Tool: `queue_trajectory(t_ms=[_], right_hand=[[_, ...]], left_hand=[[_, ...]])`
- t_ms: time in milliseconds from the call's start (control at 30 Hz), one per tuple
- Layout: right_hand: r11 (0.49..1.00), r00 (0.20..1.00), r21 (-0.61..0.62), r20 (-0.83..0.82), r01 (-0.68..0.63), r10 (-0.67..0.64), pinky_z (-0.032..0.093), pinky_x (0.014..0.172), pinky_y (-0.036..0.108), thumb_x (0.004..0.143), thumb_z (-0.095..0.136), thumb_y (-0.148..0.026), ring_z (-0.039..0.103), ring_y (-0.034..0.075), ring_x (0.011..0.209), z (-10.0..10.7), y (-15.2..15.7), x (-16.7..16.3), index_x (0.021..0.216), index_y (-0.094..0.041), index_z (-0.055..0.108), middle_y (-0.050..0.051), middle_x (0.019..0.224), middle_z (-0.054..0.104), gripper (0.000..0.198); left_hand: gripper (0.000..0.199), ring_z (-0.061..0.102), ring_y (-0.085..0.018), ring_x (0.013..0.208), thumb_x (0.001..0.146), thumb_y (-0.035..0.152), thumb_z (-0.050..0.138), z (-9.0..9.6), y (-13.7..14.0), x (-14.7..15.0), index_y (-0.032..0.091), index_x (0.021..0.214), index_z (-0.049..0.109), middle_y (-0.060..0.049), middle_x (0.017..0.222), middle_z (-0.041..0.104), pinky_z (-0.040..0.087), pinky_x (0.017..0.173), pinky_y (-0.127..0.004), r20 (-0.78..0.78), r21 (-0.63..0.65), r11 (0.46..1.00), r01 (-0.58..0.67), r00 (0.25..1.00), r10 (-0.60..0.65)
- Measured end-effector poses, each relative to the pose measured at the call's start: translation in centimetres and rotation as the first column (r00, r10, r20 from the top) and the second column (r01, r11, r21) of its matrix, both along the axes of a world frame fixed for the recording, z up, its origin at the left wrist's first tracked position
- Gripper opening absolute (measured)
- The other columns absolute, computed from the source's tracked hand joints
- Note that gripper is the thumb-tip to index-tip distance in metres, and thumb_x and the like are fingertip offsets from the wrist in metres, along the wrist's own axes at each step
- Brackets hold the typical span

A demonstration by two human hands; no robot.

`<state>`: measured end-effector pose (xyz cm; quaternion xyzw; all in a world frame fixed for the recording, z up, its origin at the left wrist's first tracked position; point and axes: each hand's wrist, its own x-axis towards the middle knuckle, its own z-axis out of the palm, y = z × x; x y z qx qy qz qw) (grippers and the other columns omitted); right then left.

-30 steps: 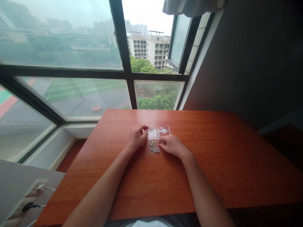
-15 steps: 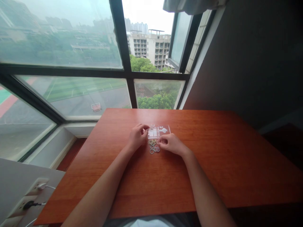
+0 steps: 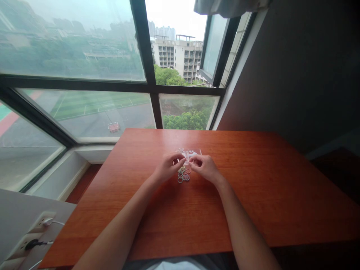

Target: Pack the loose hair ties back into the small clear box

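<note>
My left hand (image 3: 170, 165) and my right hand (image 3: 206, 167) face each other above the middle of the table, fingertips nearly meeting. Both are closed in a pinch; whatever they hold is too small to make out. Just beyond them lies a clear plastic box (image 3: 199, 152), partly hidden by my fingers, with white marks on its right part. Small bits (image 3: 180, 150) show at its far left. Below my fingertips, several small pale rings (image 3: 184, 177) lie in a loose pile on the wood, and one ring (image 3: 188, 171) sits slightly apart, near my right hand.
The reddish-brown wooden table (image 3: 270, 187) spreads out on both sides of my arms. Behind it stand dark window frames (image 3: 112, 86). A wall socket with a black plug (image 3: 33, 244) is at the lower left, past the table's edge.
My left hand has moved right and nearer to me, from the box's left side to meet my right hand. The right hand has risen slightly away from the rings.
</note>
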<state>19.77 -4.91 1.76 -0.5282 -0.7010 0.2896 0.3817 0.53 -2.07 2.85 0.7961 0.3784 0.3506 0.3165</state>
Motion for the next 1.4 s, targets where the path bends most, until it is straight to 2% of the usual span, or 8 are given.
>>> queue_trajectory(t_ms=[167,533,800,900,967,1033,1400], right_hand=[[0.999,1.0,0.041,-0.005,0.016,-0.016,0.031,0.048,0.018,0.077,0.06,-0.028,0.041,0.007,0.049,0.1,0.0,-0.2,0.079,-0.016,0.07,-0.004,0.054,0.05,0.015],[0.997,0.999,0.073,-0.03,0.027,-0.025,0.032,0.048,0.018,0.076,0.063,-0.027,0.043,0.008,0.049,-0.2,0.0,-0.5,0.079,-0.016,0.07,-0.004,0.055,0.052,0.013],[0.997,0.999,0.074,0.04,0.032,-0.035,0.037,0.053,0.02,0.08,0.062,-0.029,0.048,0.01,0.054,-0.1,0.1,-0.5,0.085,-0.018,0.072,-0.002,0.062,0.06,0.016],[0.997,0.997,0.069,0.062,0.045,-0.05,0.037,0.055,0.02,0.08,0.061,-0.026,0.049,0.01,0.055,-0.2,0.1,-0.3,0.083,-0.019,0.071,-0.003,0.061,0.059,0.013],[0.997,0.996,0.06,0.074,0.047,-0.052,0.037,0.056,0.02,0.08,0.06,-0.024,0.05,0.01,0.055,-0.3,0.2,-0.3,0.082,-0.019,0.071,-0.003,0.06,0.059,0.012],[0.998,0.995,0.051,0.091,0.04,-0.044,0.037,0.058,0.02,0.079,0.06,-0.022,0.051,0.01,0.056,-0.5,0.3,-0.3,0.081,-0.019,0.07,-0.004,0.06,0.058,0.011],[0.999,0.989,0.025,0.143,0.037,-0.04,0.037,0.059,0.02,0.077,0.06,-0.021,0.054,0.01,0.058,-0.9,0.4,-0.1,0.081,-0.02,0.07,-0.003,0.062,0.061,0.011]], left_hand=[[0.027,0.045,-0.008,0.055,0.086,0.036,0.056,0.9,-0.5,0.3,0.013,0.079,0.067,0.0,0.063,0.06,0.036,0.05,-0.019,0.025,-0.088,0.996,0.011,1.0,-0.009],[0.019,0.052,-0.009,0.058,0.083,0.031,0.058,0.6,-0.8,0.8,0.014,0.081,0.066,-0.001,0.068,0.064,0.04,0.052,-0.019,0.08,-0.166,0.986,0.032,0.997,-0.019],[0.013,0.053,-0.009,0.056,0.08,0.025,0.058,-0.2,-0.1,0.4,0.015,0.078,0.065,-0.001,0.069,0.065,0.041,0.053,-0.02,0.026,-0.074,0.997,-0.036,0.999,0.038],[0.012,0.055,-0.01,0.057,0.08,0.025,0.058,-0.6,1.0,-0.6,0.016,0.078,0.067,-0.001,0.069,0.066,0.043,0.055,-0.021,0.001,-0.015,0.988,-0.153,0.988,0.153],[0.013,0.055,-0.011,0.057,0.08,0.026,0.058,-0.8,1.7,-1.3,0.017,0.079,0.067,-0.001,0.072,0.068,0.043,0.055,-0.022,-0.017,0.007,0.964,-0.266,0.964,0.267],[0.012,0.056,-0.012,0.058,0.08,0.026,0.058,-1.1,2.2,-1.8,0.018,0.079,0.067,-0.001,0.074,0.069,0.043,0.056,-0.023,-0.057,0.042,0.944,-0.328,0.942,0.33],[0.014,0.055,-0.012,0.059,0.079,0.026,0.058,-2.9,3.8,-1.7,0.019,0.086,0.068,-0.001,0.075,0.065,0.043,0.056,-0.023,-0.075,0.099,0.928,-0.36,0.927,0.368]])
